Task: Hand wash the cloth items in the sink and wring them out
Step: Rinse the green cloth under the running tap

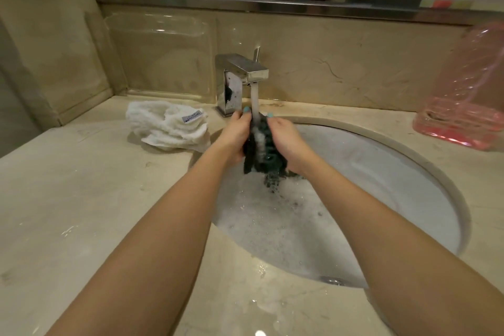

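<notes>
A dark green cloth [260, 150] hangs bunched under the running stream from the steel tap [240, 76]. My left hand [236, 133] grips its left side and my right hand [285, 139] grips its right side, both held above the oval sink [395, 161]. Foamy water fills the bottom of the basin, and the cloth's lower end drips into it. A white towel [166, 125] with a small label lies crumpled on the counter left of the tap.
A pink transparent plastic bag [463, 106] stands at the counter's right rear. A clear plastic tray [161, 54] leans against the back wall on the left. Puddles lie on the marble counter [81, 199] near the front rim. A mirror runs above.
</notes>
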